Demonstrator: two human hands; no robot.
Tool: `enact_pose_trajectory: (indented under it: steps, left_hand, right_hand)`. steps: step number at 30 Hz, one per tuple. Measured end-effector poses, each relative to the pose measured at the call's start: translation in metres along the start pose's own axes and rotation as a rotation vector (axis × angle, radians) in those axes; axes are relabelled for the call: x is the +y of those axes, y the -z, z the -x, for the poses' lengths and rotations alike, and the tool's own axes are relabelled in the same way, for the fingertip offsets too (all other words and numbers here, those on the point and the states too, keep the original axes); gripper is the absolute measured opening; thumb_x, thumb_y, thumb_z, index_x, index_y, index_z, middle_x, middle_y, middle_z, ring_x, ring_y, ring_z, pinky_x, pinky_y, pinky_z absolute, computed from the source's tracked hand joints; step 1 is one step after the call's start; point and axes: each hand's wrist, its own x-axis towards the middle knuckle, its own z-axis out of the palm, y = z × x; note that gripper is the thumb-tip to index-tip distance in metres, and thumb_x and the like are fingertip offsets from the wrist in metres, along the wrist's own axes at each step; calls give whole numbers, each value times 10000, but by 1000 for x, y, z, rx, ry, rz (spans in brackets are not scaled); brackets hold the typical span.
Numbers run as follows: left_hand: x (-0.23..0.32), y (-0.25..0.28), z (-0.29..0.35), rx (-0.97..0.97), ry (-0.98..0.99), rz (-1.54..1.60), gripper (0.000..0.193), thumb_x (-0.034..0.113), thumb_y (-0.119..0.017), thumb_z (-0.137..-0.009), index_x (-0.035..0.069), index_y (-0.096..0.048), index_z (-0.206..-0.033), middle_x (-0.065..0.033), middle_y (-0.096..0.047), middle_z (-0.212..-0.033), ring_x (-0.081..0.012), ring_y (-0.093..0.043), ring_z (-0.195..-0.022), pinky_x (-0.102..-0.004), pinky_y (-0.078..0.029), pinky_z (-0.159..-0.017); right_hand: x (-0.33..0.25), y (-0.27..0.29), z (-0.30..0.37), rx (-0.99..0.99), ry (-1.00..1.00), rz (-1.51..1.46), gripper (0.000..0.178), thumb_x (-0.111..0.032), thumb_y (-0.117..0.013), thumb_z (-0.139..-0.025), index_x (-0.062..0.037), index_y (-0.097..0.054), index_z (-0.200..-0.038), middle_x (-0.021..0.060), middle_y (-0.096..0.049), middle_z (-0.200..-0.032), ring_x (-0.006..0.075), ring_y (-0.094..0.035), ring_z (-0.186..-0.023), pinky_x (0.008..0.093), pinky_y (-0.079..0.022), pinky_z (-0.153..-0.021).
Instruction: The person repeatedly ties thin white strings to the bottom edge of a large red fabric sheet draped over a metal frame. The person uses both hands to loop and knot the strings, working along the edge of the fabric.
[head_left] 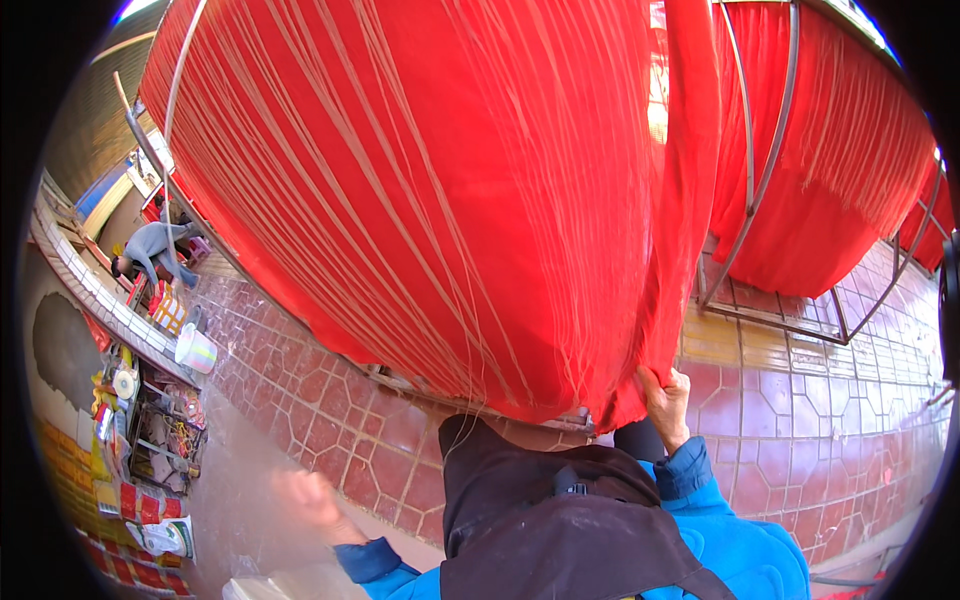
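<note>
Red, hanging straight ahead: cloth [450, 120], likely soft, limp, weighty in bulk, snag-prone at the loose threads [505, 345], best taken by the gathered lower edge [624, 405]. Possibly in the way at right: a metal frame [781, 125]; off left, a white bucket [196, 350]. Gripping that edge with the right hand [667, 403]; too blurred at the left hand [313, 498] to tell.
</note>
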Motion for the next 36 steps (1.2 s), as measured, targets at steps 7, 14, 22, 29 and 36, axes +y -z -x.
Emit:
enact_pose_trajectory:
  steps: [7,14,22,29,36]
  left_hand:
    - [-118,14,55,27,847,-417,114,58,-617,-816,40,-505,-830,-36,-495,-595,-124,-472,-494,-267,-396,-437]
    - [-167,34,77,-157,1320,-1286,209,64,-670,-787,26,-609,-983,-9,-564,-665,-87,-518,-579,-224,-434,-538]
    - [-190,24,71,-575,775,-1517,441,104,-705,-738,37,-566,-1151,-86,-610,-913,-195,-584,-827,-313,-466,-785]
    - [-226,-21,55,-421,312,-1849,774,181,-729,-731,4,-326,-1368,-231,-465,-1254,-372,-438,-1152,-441,-350,-970]
    - [-247,-75,48,-794,-187,-1556,435,29,-637,-783,-29,-513,-1196,-168,-561,-1151,-350,-561,-989,-407,-456,-859]
  right_hand:
    - [8,-1,3,16,-79,-8,48,-20,-616,-816,15,-622,-848,73,-549,-586,54,-473,-554,253,-411,-510]
    - [31,2,10,40,-127,-17,37,-13,-614,-823,9,-623,-851,14,-530,-609,51,-443,-580,239,-391,-522]
    - [46,3,23,23,-274,-214,168,-47,-555,-884,-5,-614,-1036,16,-631,-882,69,-531,-808,236,-440,-713]
    - [45,-6,31,171,-368,-298,136,-148,-545,-929,-32,-612,-910,-41,-584,-809,57,-496,-761,226,-410,-687]
    - [66,-7,35,195,-224,-216,257,-131,-480,-957,-2,-563,-1163,2,-608,-956,73,-503,-851,231,-425,-746]
